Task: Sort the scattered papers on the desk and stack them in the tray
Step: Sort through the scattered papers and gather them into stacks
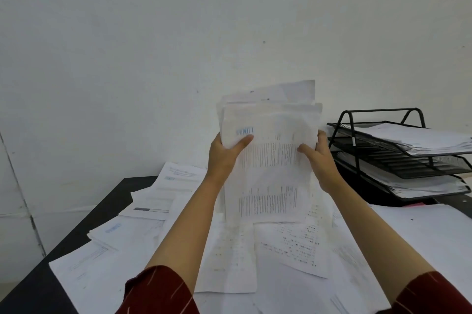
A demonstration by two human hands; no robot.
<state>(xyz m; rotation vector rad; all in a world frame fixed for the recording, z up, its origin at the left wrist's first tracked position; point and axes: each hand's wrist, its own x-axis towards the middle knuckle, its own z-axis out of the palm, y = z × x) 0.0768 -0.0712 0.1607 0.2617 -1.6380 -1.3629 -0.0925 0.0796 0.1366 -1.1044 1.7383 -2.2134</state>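
Observation:
A thick bundle of printed papers [270, 160] stands upright over the middle of the desk, its lower edge down among the loose sheets. My left hand [224, 152] grips its left side, thumb across the front near a blue stamp. My right hand [319, 157] grips the right side, thumb on the printed face. Several loose sheets [229, 249] lie scattered over the black desk [38, 285] below and around the bundle. A black wire three-tier tray [398, 150] stands at the right against the wall, with paper stacks on its top and bottom tiers.
A white wall rises right behind the desk. More overlapping sheets [163, 191] spread toward the desk's far left corner. A large white sheet [421, 232] lies in front of the tray. A small pink item [416, 204] peeks out under the tray.

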